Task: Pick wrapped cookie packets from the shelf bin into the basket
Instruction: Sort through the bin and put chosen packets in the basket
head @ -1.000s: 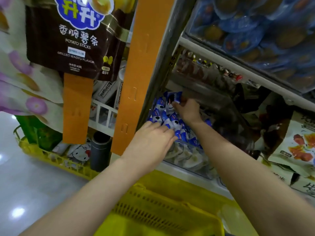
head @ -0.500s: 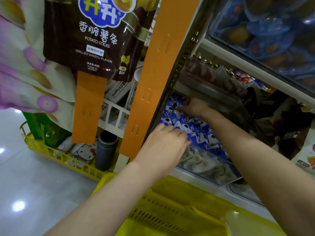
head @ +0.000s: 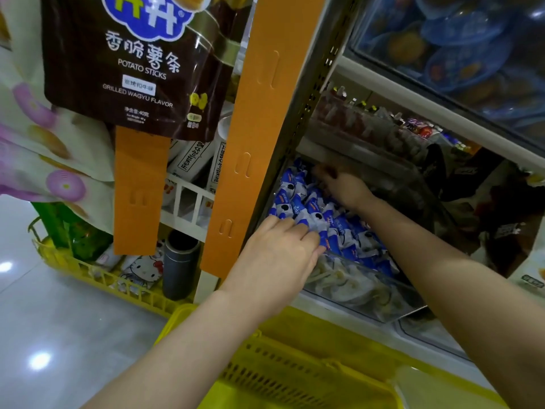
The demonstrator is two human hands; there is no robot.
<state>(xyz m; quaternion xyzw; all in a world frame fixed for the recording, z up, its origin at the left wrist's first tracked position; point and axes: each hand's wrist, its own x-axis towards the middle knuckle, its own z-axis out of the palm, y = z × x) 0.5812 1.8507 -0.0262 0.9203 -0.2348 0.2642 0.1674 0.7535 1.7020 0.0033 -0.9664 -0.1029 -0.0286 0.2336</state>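
Right hand (head: 343, 187) edging deeper, 12 o'clock end of bin (head: 368, 293), grip blurred, cannot tell; left hand (head: 280, 258) lying flat on packets (head: 306, 208), 6 o'clock end.

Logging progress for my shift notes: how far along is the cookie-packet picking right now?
Done: nothing evident; the part of the basket in view shows no packets. In hand: left hand and right hand both reach into the shelf bin, touching the blue-and-white cookie packets; a firm grip is unclear. Left: lift packets out and drop them in the basket.
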